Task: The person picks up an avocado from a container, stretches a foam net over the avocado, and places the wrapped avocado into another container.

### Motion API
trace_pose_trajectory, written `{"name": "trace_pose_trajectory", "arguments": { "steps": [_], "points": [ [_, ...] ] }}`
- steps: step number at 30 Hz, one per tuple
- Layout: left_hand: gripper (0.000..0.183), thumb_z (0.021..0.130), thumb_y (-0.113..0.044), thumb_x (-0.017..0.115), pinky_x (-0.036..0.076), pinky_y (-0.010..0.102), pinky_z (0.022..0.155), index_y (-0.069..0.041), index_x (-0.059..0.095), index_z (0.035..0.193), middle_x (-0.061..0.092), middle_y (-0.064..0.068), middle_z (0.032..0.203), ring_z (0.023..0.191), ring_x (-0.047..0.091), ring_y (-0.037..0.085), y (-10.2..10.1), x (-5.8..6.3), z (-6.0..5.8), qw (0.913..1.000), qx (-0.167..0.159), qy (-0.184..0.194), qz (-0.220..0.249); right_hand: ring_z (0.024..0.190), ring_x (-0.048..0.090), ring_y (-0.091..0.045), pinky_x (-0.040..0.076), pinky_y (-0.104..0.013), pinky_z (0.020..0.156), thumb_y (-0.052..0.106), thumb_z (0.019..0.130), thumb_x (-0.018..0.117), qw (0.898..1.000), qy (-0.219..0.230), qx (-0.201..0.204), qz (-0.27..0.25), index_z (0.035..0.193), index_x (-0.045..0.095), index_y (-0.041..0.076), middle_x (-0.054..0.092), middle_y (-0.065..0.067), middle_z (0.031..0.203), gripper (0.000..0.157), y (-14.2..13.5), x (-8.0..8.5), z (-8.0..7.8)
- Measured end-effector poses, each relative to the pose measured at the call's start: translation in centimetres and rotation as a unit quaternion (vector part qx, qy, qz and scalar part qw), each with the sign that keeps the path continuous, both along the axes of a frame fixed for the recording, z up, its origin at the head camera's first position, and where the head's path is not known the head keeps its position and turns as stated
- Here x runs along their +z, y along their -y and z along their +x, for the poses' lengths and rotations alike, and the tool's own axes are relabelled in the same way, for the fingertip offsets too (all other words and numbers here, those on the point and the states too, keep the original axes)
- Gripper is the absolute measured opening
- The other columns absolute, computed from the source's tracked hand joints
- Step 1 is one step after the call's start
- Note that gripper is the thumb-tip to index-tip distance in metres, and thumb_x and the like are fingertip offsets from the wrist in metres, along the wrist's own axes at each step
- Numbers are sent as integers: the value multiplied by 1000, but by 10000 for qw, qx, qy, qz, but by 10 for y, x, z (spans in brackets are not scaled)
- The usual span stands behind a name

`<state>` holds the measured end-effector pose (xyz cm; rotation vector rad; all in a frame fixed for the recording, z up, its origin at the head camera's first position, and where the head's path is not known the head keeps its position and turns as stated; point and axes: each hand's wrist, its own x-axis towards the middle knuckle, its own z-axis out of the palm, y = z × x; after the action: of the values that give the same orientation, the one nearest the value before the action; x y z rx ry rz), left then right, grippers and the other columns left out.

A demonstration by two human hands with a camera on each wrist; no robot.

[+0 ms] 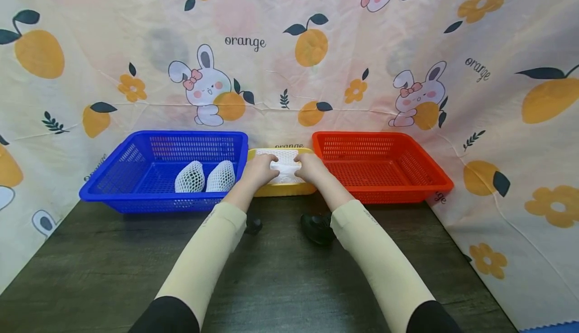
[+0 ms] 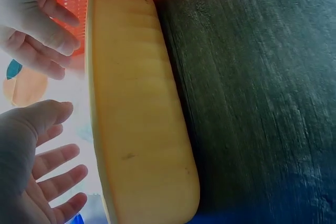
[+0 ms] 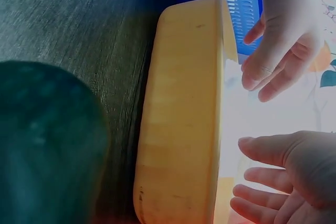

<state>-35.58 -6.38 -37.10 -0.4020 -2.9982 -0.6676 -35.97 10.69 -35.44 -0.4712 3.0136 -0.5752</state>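
Both hands are over a yellow basket point(image 1: 289, 189) that has white foam netting point(image 1: 286, 167) inside it. My left hand point(image 1: 260, 170) hovers at the basket's left part, its fingers spread in the left wrist view. Opposite it, my right hand point(image 1: 312, 167) is at the right part, thumb and fingers apart in the right wrist view. A gap separates the two thumbs, and neither hand grips anything. Below the right wrist lies a dark green, glossy rounded thing point(image 1: 316, 228), which looms large in the right wrist view.
On the left stands a blue basket point(image 1: 104, 195) with two white foam net sleeves point(image 1: 190, 176) in it. A red basket point(image 1: 384, 192) stands on the right. Under the left wrist is a small black thing point(image 1: 254, 225). A patterned cloth point(image 1: 271, 82) rises behind the dark table point(image 1: 280, 283).
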Motion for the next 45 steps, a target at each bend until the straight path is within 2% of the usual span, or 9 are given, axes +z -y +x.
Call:
{"name": "trace_pose_trajectory", "arguments": {
  "steps": [7, 15, 21, 26, 31, 45],
  "points": [
    [40, 88, -23, 66, 42, 46, 94, -7, 62, 125, 61, 11, 125, 114, 55, 31, -1, -6, -8, 9998, -150, -28, -124, 115, 53, -27, 40, -38, 98, 10, 87, 68, 9998, 126, 50, 154, 128, 59, 1, 60, -14, 126, 43, 4, -5, -9],
    [35, 91, -17, 58, 42, 47, 94, -8, 63, 124, 61, 11, 125, 114, 55, 32, -5, -9, -10, 9994, 3, 27, -346, 110, 53, -27, 41, -36, 94, 9, 86, 68, 9994, 296, 6, 156, 126, 61, 2, 60, -13, 125, 42, 8, -12, -19],
    [32, 93, -20, 56, 41, 53, 91, -14, 66, 123, 62, 6, 124, 112, 56, 32, -7, -14, -11, 9988, 153, 137, -438, 104, 51, -26, 41, -34, 90, 5, 87, 65, 9988, 415, -84, 265, 124, 64, 6, 61, -12, 124, 37, 11, -19, -21],
    [28, 96, -21, 54, 42, 52, 90, -14, 68, 119, 64, 6, 121, 110, 57, 31, -7, -16, -12, 9989, 187, 88, -416, 103, 52, -24, 41, -34, 90, 3, 90, 59, 9986, 334, -124, 401, 122, 66, 8, 61, -10, 124, 32, 13, -20, -19],
    [26, 97, -21, 53, 44, 48, 90, -11, 69, 116, 65, 7, 117, 108, 58, 29, -6, -14, -12, 9991, 27, -135, -404, 105, 54, -24, 41, -33, 92, 5, 94, 55, 9988, 208, -121, 419, 119, 68, 8, 63, -9, 120, 28, 13, -20, -18],
    [27, 100, -21, 51, 44, 45, 92, -8, 66, 118, 65, 9, 117, 108, 59, 29, -3, -7, -11, 9990, -80, -427, -127, 112, 56, -23, 41, -35, 97, 8, 96, 55, 9986, -366, 7, 373, 117, 70, 8, 65, -7, 118, 25, 11, -15, -20]
  ]
}}
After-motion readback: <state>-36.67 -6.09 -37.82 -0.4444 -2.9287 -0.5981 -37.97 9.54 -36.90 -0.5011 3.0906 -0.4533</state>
